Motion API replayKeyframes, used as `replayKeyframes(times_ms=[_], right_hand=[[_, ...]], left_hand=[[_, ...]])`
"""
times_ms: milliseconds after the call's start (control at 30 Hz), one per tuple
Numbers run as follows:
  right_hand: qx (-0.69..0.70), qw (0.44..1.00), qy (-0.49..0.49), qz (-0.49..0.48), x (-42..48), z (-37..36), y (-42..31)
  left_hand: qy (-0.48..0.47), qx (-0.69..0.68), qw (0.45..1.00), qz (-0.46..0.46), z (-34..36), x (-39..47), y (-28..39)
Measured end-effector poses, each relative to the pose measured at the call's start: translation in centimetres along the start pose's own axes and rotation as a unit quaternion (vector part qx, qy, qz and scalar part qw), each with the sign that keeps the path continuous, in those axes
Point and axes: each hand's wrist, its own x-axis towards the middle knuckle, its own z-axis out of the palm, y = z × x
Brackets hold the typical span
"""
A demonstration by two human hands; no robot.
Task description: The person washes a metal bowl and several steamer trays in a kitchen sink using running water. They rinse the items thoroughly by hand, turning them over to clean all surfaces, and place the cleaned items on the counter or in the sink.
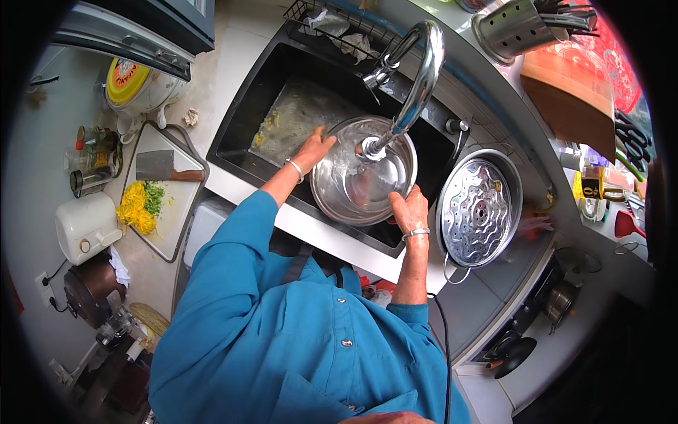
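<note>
A round stainless steel pot (pixel 339 196), with what looks like water inside, is under the chrome faucet (pixel 418 100) in the black sink (pixel 233 122). My left hand (pixel 316 148) is at its upper left rim, fingers spread, the thumb against the metal. On the right side, my right hand (pixel 410 212) grips the rim, some fingers hidden beneath it. Bits of yellow food lie on the wet sink floor left of the pot.
Right of the sink stands a steel pot with a perforated steamer tray (pixel 479 212). At left, a cutting board (pixel 177 233) bears a cleaver (pixel 159 165), yellow shreds (pixel 136 209) and chopped greens (pixel 154 197). A wire rack (pixel 339 32) hangs along the sink's far edge.
</note>
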Motion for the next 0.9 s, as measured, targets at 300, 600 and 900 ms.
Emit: replayKeyframes(times_ms=[300,600,900], right_hand=[[-0.155,0.986,0.036,-0.053,-0.6,-1.7,-3.7],[-0.196,0.970,0.126,-0.075,0.5,-3.0,-5.3],[-0.288,0.955,0.037,-0.057,5.8,-5.0,-4.6]], left_hand=[[0.074,0.088,0.912,0.394,6.3,3.1,8.7],[-0.241,-0.364,0.871,-0.224,6.1,-1.2,-2.5],[-0.346,-0.242,0.865,-0.271,-1.5,-7.4,2.0]])
